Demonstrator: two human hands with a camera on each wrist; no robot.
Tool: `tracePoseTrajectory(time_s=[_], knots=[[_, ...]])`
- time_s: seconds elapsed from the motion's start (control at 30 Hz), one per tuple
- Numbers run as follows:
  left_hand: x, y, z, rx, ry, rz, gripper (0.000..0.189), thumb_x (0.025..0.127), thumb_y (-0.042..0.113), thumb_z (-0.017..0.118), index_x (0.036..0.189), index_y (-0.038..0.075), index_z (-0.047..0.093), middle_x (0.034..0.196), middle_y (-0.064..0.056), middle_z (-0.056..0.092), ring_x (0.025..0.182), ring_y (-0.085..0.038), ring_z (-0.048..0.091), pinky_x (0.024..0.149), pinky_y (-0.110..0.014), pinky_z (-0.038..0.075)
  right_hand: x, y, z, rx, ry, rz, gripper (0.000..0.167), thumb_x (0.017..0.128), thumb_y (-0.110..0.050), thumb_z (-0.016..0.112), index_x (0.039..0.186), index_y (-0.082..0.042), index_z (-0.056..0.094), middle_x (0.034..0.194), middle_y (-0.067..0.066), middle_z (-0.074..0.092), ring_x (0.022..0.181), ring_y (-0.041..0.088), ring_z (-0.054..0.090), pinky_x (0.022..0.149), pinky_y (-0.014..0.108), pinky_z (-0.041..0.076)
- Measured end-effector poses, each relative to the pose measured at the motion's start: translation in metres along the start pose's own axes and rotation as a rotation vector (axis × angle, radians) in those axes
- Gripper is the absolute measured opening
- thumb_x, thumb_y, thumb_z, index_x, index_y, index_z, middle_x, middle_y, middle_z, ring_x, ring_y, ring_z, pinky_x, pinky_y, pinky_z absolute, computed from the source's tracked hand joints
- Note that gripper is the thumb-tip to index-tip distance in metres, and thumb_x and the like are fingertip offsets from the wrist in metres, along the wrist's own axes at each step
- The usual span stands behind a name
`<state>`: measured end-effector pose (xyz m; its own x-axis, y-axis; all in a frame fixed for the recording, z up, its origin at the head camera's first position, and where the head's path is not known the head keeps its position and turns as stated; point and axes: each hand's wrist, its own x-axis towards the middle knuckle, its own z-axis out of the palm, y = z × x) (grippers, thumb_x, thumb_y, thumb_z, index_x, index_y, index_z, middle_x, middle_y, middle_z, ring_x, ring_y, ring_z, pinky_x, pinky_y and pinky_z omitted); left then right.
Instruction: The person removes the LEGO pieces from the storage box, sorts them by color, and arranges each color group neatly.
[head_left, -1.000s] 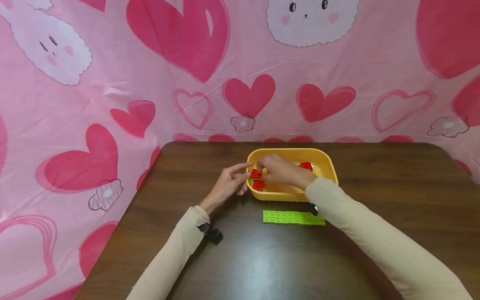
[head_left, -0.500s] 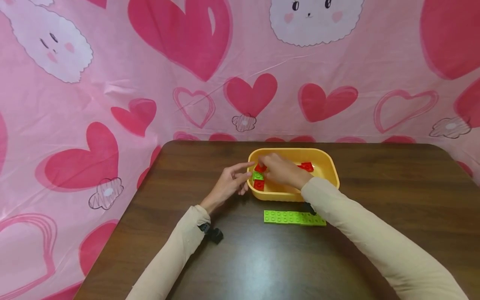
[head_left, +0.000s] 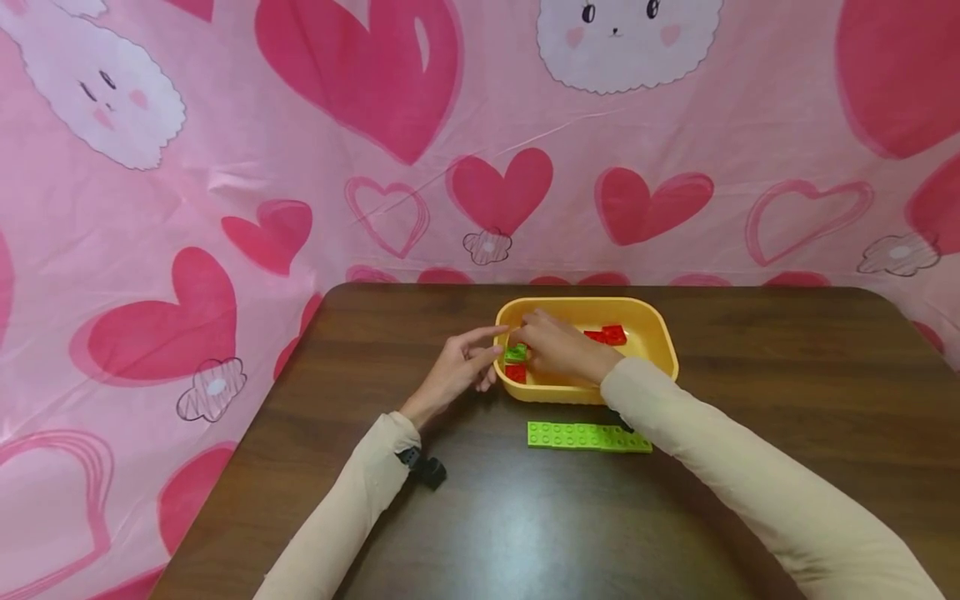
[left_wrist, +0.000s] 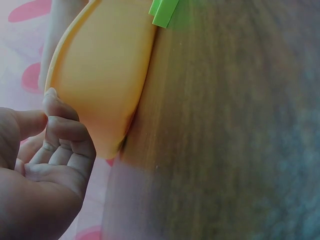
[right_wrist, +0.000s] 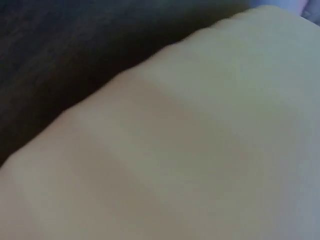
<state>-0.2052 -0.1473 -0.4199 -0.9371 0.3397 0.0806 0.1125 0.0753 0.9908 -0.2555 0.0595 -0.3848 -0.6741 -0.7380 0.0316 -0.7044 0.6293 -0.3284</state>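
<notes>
My left hand (head_left: 452,371) is at the left end of a yellow plastic tub (head_left: 663,337). In the left wrist view, the thumb and fingertips of that hand (left_wrist: 55,155) pinch the tub's rim (left_wrist: 62,50). My right hand (head_left: 562,343) reaches down into the tub from the right, its fingertips beside a green toy brick (head_left: 516,353). Whether those fingers hold anything is hidden. A red toy brick (head_left: 515,372) lies just in front of the green one. Two more red bricks (head_left: 615,335) lie near the tub's back, right of the hand.
A row of flat green studded bricks (head_left: 573,435) lies on the brown table (head_left: 420,533) in front of the tub. Its right end is near the right sleeve (head_left: 697,417). Behind the table hangs a pink heart-patterned cloth (head_left: 570,208). Only sleeve fills most of the right wrist view.
The red brick on top of the green one was lifted back by my right hand and is now out of sight there. More of the red bricks at the back shows. My left hand stays put.
</notes>
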Motion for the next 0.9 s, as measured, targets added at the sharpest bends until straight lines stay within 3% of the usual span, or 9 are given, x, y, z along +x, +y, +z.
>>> tracePoseTrajectory(time_s=[0.17, 0.4, 0.5, 0.67, 0.9], knots=[[-0.001, 0.0, 0.0, -0.01, -0.003, -0.001, 0.039, 0.101, 0.013, 0.059, 0.139, 0.005, 0.056, 0.062, -0.008, 0.06, 0.048, -0.015, 0.052, 0.047, -0.023, 0.045, -0.001, -0.002, 0.001, 0.015, -0.005, -0.013, 0.023, 0.086, -0.01, 0.077, 0.109, -0.011, 0.075, 0.104, 0.004, 0.065, 0.1, 0.022, 0.049, 0.093, 0.037, 0.048], [0.0, 0.0, 0.001, -0.024, -0.004, 0.007, 0.041, 0.102, 0.009, 0.056, 0.142, 0.001, 0.052, 0.062, -0.014, 0.06, 0.047, -0.015, 0.052, 0.045, -0.024, 0.045, -0.007, -0.001, -0.013, 0.174, 0.004, 0.007, 0.018, 0.092, 0.0, 0.062, 0.107, 0.0, 0.071, 0.084, 0.004, 0.064, 0.071, 0.019, 0.054, 0.067, 0.03, 0.048], [0.001, 0.0, 0.002, -0.021, 0.0, -0.001, 0.04, 0.102, 0.007, 0.056, 0.141, 0.0, 0.053, 0.061, -0.01, 0.059, 0.047, -0.014, 0.052, 0.045, -0.023, 0.045, -0.012, 0.004, -0.016, 0.182, -0.011, 0.051, 0.02, 0.092, 0.0, 0.063, 0.111, 0.004, 0.069, 0.089, 0.007, 0.066, 0.07, 0.019, 0.055, 0.069, 0.031, 0.052], [0.001, -0.002, 0.002, -0.017, -0.005, 0.001, 0.04, 0.101, 0.006, 0.056, 0.141, -0.001, 0.052, 0.061, -0.007, 0.06, 0.048, -0.014, 0.052, 0.046, -0.023, 0.045, -0.021, 0.009, -0.012, 0.117, -0.028, 0.139, 0.023, 0.088, -0.005, 0.071, 0.111, -0.002, 0.071, 0.094, 0.006, 0.07, 0.074, 0.019, 0.061, 0.08, 0.035, 0.058], [0.001, -0.002, 0.001, -0.002, -0.003, 0.007, 0.04, 0.101, 0.007, 0.057, 0.141, 0.0, 0.052, 0.061, -0.006, 0.06, 0.048, -0.014, 0.052, 0.046, -0.023, 0.045, -0.021, 0.007, -0.002, 0.126, -0.069, 0.096, 0.027, 0.082, -0.013, 0.078, 0.109, -0.01, 0.072, 0.092, 0.003, 0.062, 0.088, 0.021, 0.052, 0.083, 0.036, 0.051]])
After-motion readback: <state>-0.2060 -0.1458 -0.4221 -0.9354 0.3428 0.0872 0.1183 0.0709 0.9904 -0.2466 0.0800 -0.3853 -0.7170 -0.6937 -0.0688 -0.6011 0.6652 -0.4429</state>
